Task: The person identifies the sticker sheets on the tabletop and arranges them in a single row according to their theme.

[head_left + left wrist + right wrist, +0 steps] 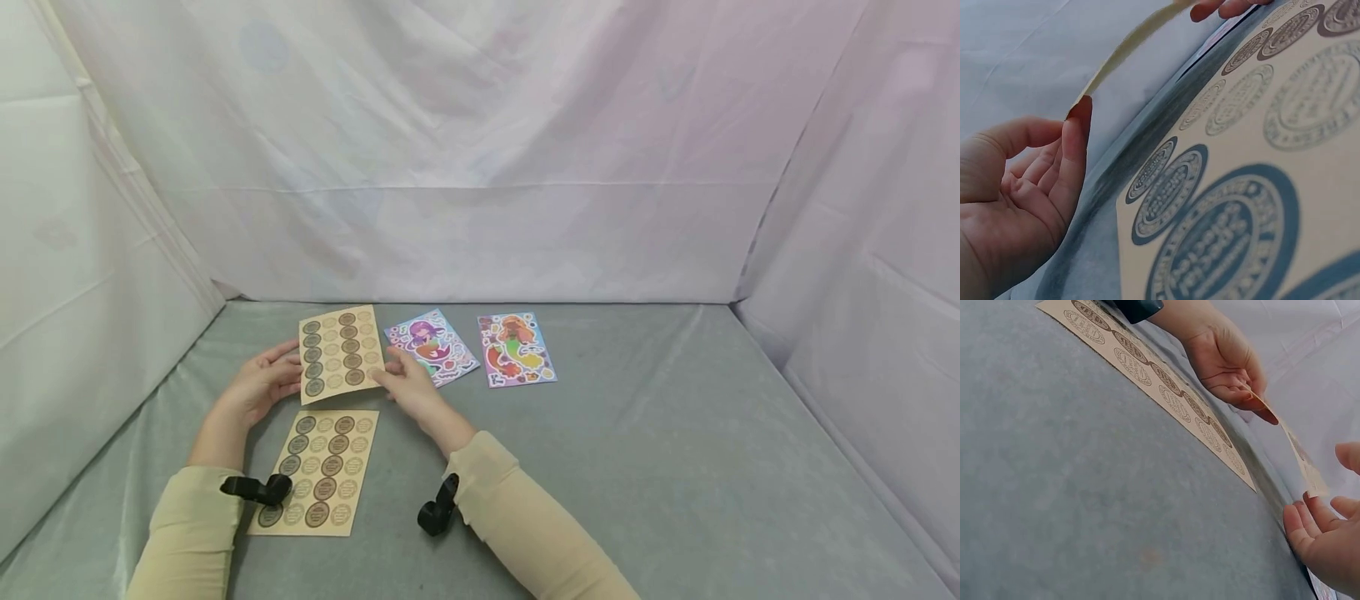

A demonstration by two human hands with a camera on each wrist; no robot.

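Observation:
My left hand (258, 382) pinches the left edge of a tan sheet of round stickers (332, 343), thumb against curled fingers in the left wrist view. The sheet is raised, tilted and slightly bowed. At its right edge is my right hand (411, 385); in the right wrist view its fingertips (1297, 528) touch the sheet's end from below while the thumb stands apart. A second tan sticker sheet (348, 475), with the same dark and pale round seals, lies flat in front, its lower left partly covered by the left wrist.
A purple-haired mermaid sticker sheet (450, 354) lies slanted just beyond the right hand. To its right lies an orange-haired mermaid sticker sheet (543, 367). Grey cloth (675, 450) covers the table, with white curtains (480, 242) hanging behind and at both sides.

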